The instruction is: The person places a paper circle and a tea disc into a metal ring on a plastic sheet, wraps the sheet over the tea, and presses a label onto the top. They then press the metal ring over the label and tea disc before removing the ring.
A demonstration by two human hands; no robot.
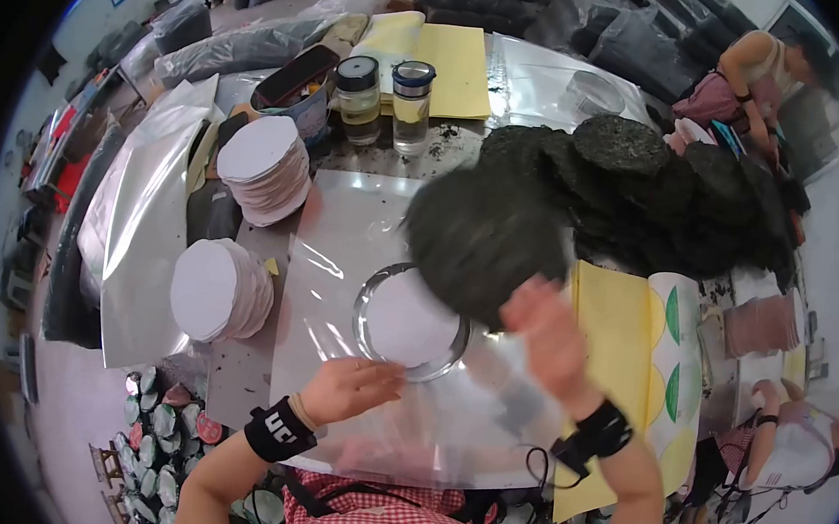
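My right hand point(553, 346), blurred by motion, grips the lower right edge of a dark round seaweed cake point(480, 242), thin and rough-looking. The cake is raised over the table and covers the upper right part of a round metal ring point(360, 341). Inside that ring lies a white paper disc point(410, 320). My left hand point(355, 392) rests at the ring's near edge, fingers stretched out and fingertips by the rim. Beneath the ring spreads a clear plastic sheet point(326, 255). A heap of similar dark cakes point(633, 180) stands at the back right.
Two stacks of white paper discs point(264, 166) stand on the left. Behind are two lidded glass jars point(411, 114). Yellow sheets point(598, 375) lie at right beside a strip with green leaf shapes point(668, 390). Round packets point(165, 424) cover the floor. Two people sit at right.
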